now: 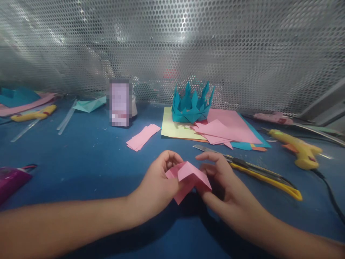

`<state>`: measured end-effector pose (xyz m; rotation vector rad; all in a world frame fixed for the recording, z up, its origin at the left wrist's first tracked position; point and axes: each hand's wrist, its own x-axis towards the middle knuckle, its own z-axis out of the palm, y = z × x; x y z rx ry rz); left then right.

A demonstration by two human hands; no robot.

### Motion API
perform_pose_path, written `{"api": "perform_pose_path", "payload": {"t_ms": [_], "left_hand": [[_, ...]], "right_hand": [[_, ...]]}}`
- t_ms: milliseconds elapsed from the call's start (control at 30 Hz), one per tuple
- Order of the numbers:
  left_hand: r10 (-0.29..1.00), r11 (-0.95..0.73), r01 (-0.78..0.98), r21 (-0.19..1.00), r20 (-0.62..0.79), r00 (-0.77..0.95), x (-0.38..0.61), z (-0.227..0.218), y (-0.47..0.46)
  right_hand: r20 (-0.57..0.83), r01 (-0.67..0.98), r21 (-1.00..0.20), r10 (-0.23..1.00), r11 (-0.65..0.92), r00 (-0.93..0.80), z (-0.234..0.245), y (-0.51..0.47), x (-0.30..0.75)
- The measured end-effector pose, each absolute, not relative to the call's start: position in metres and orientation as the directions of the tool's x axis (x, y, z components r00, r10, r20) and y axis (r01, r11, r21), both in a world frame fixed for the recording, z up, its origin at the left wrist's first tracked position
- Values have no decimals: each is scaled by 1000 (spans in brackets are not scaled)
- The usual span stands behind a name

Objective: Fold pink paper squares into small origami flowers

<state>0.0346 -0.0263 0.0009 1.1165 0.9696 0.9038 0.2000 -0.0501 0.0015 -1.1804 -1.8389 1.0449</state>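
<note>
Both hands hold one folded pink paper piece just above the blue table. My left hand pinches its left side with fingers curled over the top edge. My right hand grips its right side, the index finger stretched over the upper fold. Beyond the hands, a stack of small pink paper strips lies flat. Further back a teal folded paper crown stands on sheets of pink and yellow paper.
A yellow utility knife lies right of my right hand, a yellow glue gun with a black cord beyond it. A blurred box, teal paper, clear sticks and another glue gun sit back left. Perforated metal wall behind.
</note>
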Motion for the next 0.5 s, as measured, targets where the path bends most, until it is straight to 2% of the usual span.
{"api": "perform_pose_path", "payload": {"t_ms": [167,500], "left_hand": [[939,139,-56,989,-113,326,37,2,-30],[937,101,-5,995,-94,336,39,5,-33]], "right_hand": [[183,318,-901,923,295,-338,3,-51,201],[302,432,-808,911,402,-283,0,-51,202]]}}
